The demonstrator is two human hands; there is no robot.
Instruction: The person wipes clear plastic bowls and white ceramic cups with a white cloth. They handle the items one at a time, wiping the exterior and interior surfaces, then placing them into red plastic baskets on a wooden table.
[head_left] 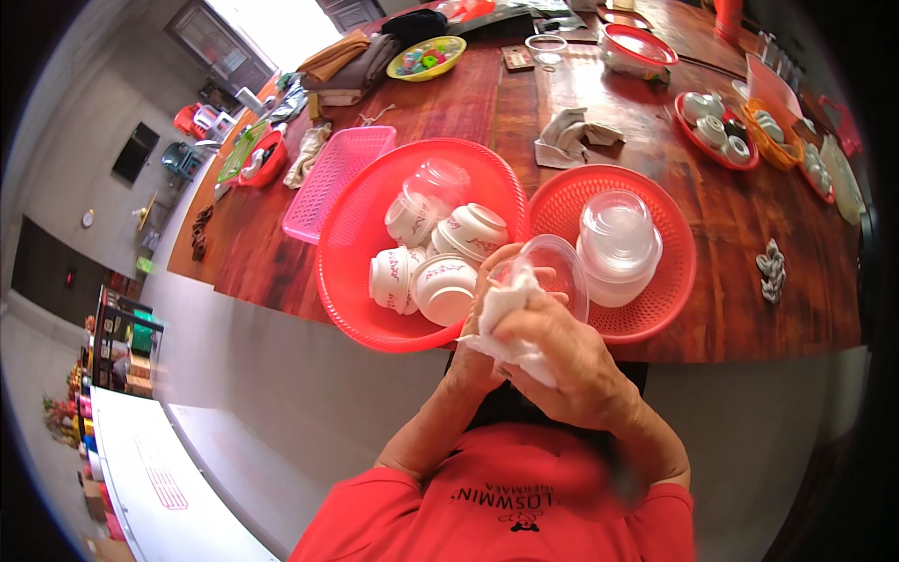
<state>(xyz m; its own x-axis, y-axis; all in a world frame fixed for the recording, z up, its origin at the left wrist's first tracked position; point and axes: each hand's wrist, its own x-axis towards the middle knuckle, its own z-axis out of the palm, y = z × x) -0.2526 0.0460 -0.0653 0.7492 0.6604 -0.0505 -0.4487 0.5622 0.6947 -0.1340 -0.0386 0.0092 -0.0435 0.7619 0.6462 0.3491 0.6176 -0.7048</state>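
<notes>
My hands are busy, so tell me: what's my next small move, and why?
Probably turn the clear plastic bowl in your left hand, since your right hand holds the white cloth at its near side, leaving the far side uncovered.

The head-worn fisheye view looks down, close over the fingers (532, 326), across the table (730, 323)

From the right hand (562, 351), the large red basket (361, 220) blocks ten o'clock and the smaller red basket (676, 234) one o'clock, rims nearly meeting; bare tabletop (726, 323) opens toward three, a twisted rag (771, 272) obstructing two.
</notes>
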